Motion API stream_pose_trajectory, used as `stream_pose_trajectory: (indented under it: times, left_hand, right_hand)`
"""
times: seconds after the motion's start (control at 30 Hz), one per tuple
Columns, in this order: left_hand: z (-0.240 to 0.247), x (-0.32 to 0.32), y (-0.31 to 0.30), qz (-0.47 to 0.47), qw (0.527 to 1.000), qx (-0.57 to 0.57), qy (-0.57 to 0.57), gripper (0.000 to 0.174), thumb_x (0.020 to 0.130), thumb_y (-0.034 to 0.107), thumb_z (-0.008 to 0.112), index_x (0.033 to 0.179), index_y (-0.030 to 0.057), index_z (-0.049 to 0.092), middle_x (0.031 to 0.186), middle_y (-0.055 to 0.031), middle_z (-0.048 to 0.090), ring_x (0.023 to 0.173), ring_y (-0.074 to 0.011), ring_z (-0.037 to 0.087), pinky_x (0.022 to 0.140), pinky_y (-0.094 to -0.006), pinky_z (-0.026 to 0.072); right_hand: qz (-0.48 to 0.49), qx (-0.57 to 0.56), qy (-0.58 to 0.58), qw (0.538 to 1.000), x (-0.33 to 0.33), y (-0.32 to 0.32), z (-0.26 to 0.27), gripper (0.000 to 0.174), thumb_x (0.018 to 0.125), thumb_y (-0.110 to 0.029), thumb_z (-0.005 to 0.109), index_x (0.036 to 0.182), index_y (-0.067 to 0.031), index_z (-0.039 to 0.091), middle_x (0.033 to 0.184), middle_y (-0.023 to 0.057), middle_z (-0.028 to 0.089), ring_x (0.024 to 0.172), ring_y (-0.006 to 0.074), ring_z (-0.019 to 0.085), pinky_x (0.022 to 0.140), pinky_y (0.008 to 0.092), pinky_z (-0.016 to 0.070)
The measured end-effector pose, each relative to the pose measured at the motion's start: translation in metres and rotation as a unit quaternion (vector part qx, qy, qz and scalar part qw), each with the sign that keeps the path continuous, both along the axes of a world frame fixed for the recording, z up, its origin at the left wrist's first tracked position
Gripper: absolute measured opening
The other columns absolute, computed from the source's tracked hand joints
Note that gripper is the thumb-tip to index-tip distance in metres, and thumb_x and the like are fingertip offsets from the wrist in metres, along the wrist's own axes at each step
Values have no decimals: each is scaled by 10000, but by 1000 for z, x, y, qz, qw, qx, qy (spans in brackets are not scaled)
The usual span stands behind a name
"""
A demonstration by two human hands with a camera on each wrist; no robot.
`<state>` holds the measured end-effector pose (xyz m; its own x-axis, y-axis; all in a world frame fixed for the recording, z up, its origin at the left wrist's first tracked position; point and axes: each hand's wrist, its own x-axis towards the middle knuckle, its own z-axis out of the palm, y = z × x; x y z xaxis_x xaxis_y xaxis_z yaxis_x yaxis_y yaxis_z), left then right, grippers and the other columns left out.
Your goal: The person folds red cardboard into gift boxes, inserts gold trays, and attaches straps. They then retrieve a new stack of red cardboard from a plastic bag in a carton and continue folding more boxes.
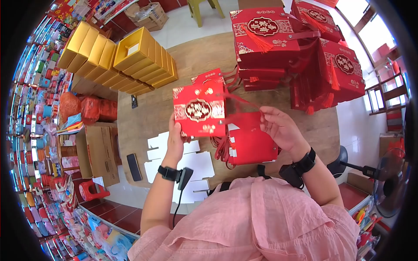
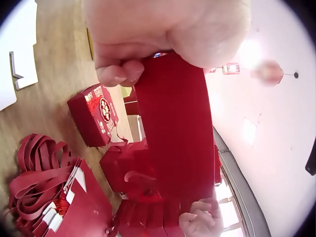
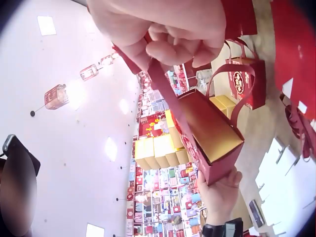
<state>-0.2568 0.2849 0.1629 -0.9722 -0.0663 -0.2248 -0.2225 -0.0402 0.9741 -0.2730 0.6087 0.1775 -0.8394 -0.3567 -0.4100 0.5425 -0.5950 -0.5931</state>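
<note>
A red box with gold print [image 1: 199,110] is held up by my left hand [image 1: 175,140], its fingers round one side and the bottom. In the right wrist view this box [image 3: 224,160] has an open top and a gold inside. My right hand [image 1: 283,130] pinches its red ribbon handle [image 1: 241,101], pulled out to the right; the ribbon [image 3: 165,89] runs from the fingers to the box. Below the hands lies a stack of flat red pieces [image 1: 252,145] with coiled ribbons [image 1: 222,150]. Another printed red box [image 1: 208,78] stands just behind the held one.
Finished-looking red boxes with tassels [image 1: 265,37] are piled at the back right, more [image 1: 342,65] beside them. Gold boxes [image 1: 146,56] stand in stacks at the back left. White cut sheets [image 1: 191,167] and a black phone [image 1: 134,167] lie at the table's near left.
</note>
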Motion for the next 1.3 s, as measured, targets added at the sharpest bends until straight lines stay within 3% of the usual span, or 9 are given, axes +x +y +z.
stream_pose_trajectory:
  times: [0.37, 0.43, 0.47, 0.53, 0.6, 0.7, 0.77, 0.83, 1.3]
  left_hand:
    - [-127, -131, -9, 30, 995, 57, -78, 399, 961, 460, 367, 1149, 124, 473, 845, -51, 565, 557, -130, 466, 509, -308, 393]
    - [-147, -136, -11, -13, 950, -311, -9, 544, 964, 426, 362, 1359, 52, 362, 1219, -233, 512, 1061, -355, 545, 898, -427, 439]
    - [-144, -133, -11, -26, 954, -297, -28, 620, 957, 447, 377, 1360, -24, 352, 1322, -301, 410, 1260, -425, 363, 1058, -439, 284]
    - [-138, -127, -15, 15, 949, -314, -26, 625, 957, 448, 381, 1364, -26, 346, 1319, -298, 415, 1244, -423, 382, 1046, -439, 301]
    - [-135, -113, -13, 94, 909, -399, 81, 545, 956, 399, 434, 1283, -37, 416, 1217, -271, 493, 1128, -396, 484, 978, -433, 370]
    - [-112, -60, 8, 53, 945, -317, 57, 409, 938, 315, 506, 1152, -32, 481, 1063, -213, 552, 986, -344, 546, 876, -411, 427]
    - [-86, -11, 47, -108, 967, -222, -71, 311, 884, 233, 586, 1044, -22, 507, 942, -176, 553, 892, -311, 556, 793, -389, 447]
    - [-103, 25, 68, -243, 904, -344, 69, 344, 825, 202, 639, 1068, -12, 526, 957, -188, 543, 904, -319, 549, 793, -399, 449]
    - [-93, -3, 124, -196, 861, -467, 34, 289, 695, 230, 769, 831, 33, 607, 908, -138, 586, 903, -312, 580, 782, -414, 462]
  right_hand:
    - [-9, 204, -49, 978, 47, 46, -55, 115, 901, -56, 527, 1003, -60, 581, 881, 34, 623, 771, 131, 605, 712, 244, 480]
    - [-1, 256, -50, 965, 56, 54, -81, 107, 901, -52, 527, 990, -60, 586, 864, 31, 622, 757, 126, 604, 691, 240, 479]
    - [5, 309, 3, 951, 58, 59, -100, 124, 878, -48, 544, 996, -42, 583, 861, 45, 618, 758, 141, 604, 687, 255, 483]
    - [12, 362, 48, 931, 61, 64, -119, 150, 856, -44, 561, 1003, -23, 580, 858, 60, 613, 758, 157, 604, 684, 271, 486]
    - [37, 595, 182, 782, 58, 64, -127, 272, 785, -63, 609, 1044, 10, 569, 892, 109, 589, 765, 210, 601, 703, 308, 490]
    - [48, 635, 166, 753, 58, 52, -134, 377, 730, -87, 638, 1081, 26, 560, 960, 159, 555, 790, 261, 596, 728, 337, 494]
    - [65, 607, 123, 782, 58, 44, -124, 415, 734, -114, 639, 1116, 21, 549, 1015, 177, 534, 860, 288, 592, 767, 356, 493]
    - [72, 668, 183, 718, 60, 39, -129, 453, 741, -128, 627, 1153, 30, 526, 1039, 196, 523, 938, 324, 570, 820, 381, 482]
    - [137, 652, 217, 714, 59, 49, -134, 601, 730, -177, 649, 1261, 34, 462, 1173, 249, 483, 1118, 374, 484, 952, 404, 412]
